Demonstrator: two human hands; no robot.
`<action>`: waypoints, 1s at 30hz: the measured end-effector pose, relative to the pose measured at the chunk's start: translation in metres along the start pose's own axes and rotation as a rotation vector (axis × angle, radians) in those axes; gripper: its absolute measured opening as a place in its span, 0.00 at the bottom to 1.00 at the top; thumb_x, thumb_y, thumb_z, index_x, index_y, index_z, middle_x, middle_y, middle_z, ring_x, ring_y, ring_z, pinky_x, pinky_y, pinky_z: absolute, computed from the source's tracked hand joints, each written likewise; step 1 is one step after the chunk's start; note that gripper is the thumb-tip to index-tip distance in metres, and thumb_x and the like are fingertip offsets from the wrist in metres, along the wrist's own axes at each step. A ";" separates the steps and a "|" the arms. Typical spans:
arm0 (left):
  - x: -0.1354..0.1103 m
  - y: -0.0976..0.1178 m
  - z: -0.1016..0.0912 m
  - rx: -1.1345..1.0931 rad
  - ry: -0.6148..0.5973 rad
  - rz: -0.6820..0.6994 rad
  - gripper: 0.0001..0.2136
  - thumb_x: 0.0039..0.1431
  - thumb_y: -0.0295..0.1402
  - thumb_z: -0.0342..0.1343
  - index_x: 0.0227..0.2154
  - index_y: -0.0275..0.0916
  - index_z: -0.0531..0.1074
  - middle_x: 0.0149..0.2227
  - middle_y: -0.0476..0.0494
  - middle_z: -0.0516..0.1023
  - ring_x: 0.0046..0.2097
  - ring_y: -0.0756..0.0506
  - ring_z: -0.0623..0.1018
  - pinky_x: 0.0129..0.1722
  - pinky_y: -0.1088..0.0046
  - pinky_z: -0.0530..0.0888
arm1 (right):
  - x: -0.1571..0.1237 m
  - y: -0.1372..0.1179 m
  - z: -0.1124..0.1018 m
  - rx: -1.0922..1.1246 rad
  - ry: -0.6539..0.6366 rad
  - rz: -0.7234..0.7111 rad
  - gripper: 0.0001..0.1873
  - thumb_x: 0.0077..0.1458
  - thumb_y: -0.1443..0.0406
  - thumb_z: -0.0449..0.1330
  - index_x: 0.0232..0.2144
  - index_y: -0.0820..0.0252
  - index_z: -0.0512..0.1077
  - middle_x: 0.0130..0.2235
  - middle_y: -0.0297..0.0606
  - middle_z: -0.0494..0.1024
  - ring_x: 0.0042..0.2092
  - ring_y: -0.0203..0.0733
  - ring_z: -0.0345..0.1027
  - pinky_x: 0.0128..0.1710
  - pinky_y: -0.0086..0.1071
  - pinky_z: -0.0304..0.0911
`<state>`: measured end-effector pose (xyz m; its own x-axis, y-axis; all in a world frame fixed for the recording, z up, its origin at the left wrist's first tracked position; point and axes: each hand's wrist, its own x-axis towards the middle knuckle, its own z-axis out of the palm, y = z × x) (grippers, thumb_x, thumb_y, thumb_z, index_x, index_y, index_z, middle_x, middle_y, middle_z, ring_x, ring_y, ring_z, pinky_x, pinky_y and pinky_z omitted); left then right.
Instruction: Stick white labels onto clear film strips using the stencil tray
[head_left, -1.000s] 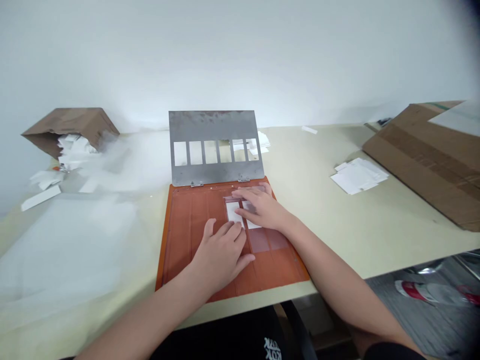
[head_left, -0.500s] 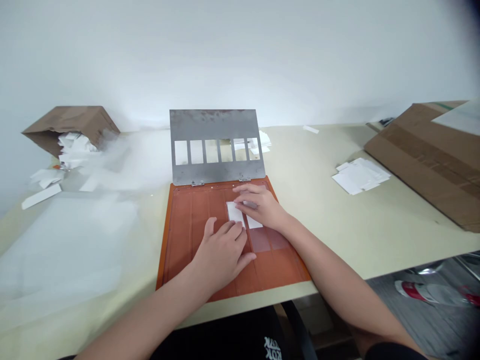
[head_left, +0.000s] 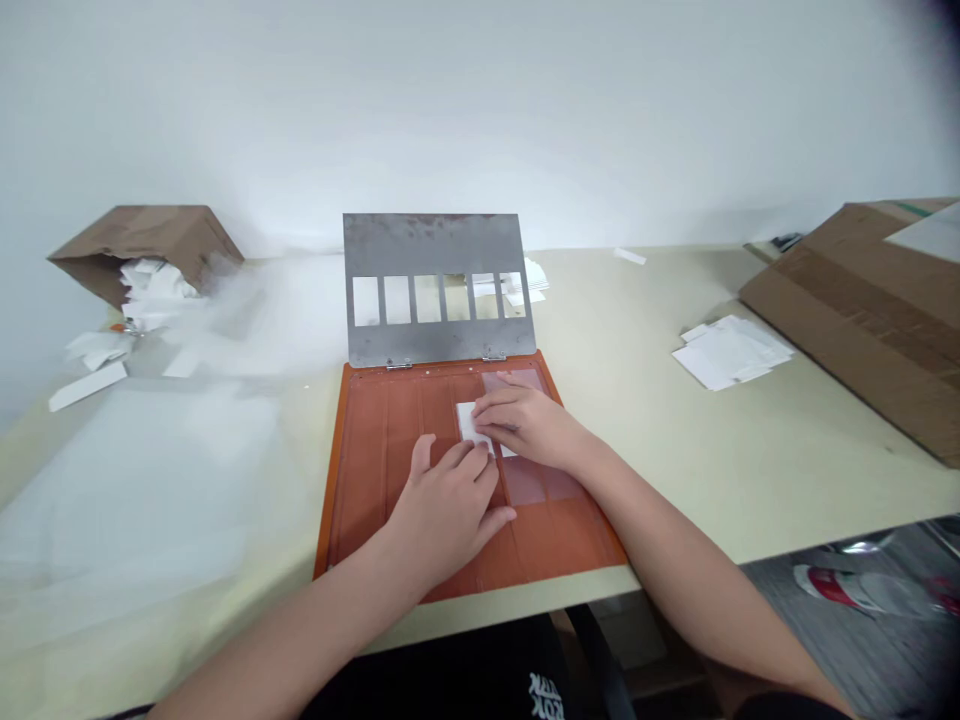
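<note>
A small white rectangular card (head_left: 468,420) lies on one flat orange grooved board (head_left: 375,450), pressed under the fingertips of the right grip (head_left: 529,425), which is flat and unclenched. The left grip (head_left: 448,505) rests open, palm down, touching the card's near edge. Behind stands one hinged grey metal plate (head_left: 435,240) with six rectangular windows.

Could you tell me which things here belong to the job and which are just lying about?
In use: orange board, hinged metal stencil, white cards, clear film.
Lying about: tipped box, paper stack, flat carton, plastic sheet.
</note>
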<state>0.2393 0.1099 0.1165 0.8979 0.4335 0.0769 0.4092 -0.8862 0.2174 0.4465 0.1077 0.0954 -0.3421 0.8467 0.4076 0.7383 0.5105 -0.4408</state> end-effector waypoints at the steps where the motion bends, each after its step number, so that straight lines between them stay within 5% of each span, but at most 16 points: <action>1: 0.000 0.000 0.001 0.005 0.011 0.003 0.20 0.66 0.43 0.52 0.52 0.31 0.68 0.55 0.37 0.74 0.55 0.38 0.73 0.58 0.42 0.57 | 0.000 -0.001 0.000 -0.010 0.000 -0.002 0.09 0.62 0.69 0.57 0.32 0.60 0.76 0.39 0.37 0.80 0.42 0.40 0.75 0.64 0.51 0.52; 30: -0.002 0.000 0.004 0.036 0.078 0.013 0.20 0.66 0.44 0.52 0.51 0.32 0.69 0.54 0.38 0.75 0.56 0.40 0.72 0.58 0.44 0.58 | -0.003 -0.004 -0.003 -0.038 0.010 0.016 0.08 0.61 0.71 0.57 0.34 0.58 0.76 0.42 0.35 0.81 0.44 0.41 0.76 0.58 0.48 0.51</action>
<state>0.2383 0.1079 0.1123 0.8884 0.4319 0.1557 0.4043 -0.8967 0.1804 0.4461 0.1028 0.0989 -0.3243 0.8531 0.4087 0.7655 0.4905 -0.4164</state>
